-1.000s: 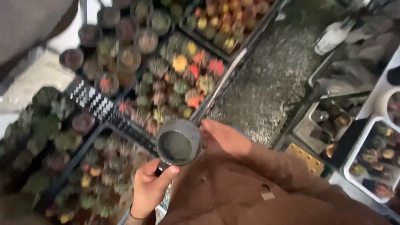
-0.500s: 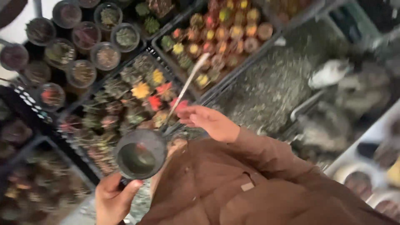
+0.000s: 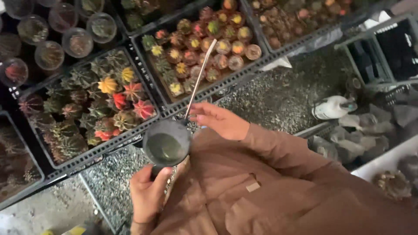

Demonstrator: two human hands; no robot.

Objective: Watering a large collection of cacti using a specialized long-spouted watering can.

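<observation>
The left hand (image 3: 148, 193) gripped a pot (image 3: 166, 142); the right hand (image 3: 217, 120) pinched a stick (image 3: 198, 80). Tilted, the pot could spill onto the cacti (image 3: 109, 102) just beyond.

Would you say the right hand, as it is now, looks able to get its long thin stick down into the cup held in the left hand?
Probably yes: the right hand holds the stick just above the open cup, and nothing lies between them.

cup (image 3: 166, 147): dull grey metal, smooth | long spout (image 3: 199, 78): pale, thin metal | trays (image 3: 148, 87): matt black plastic | ground (image 3: 278, 98): rough gravel | sleeve (image 3: 278, 152): brown cloth
</observation>
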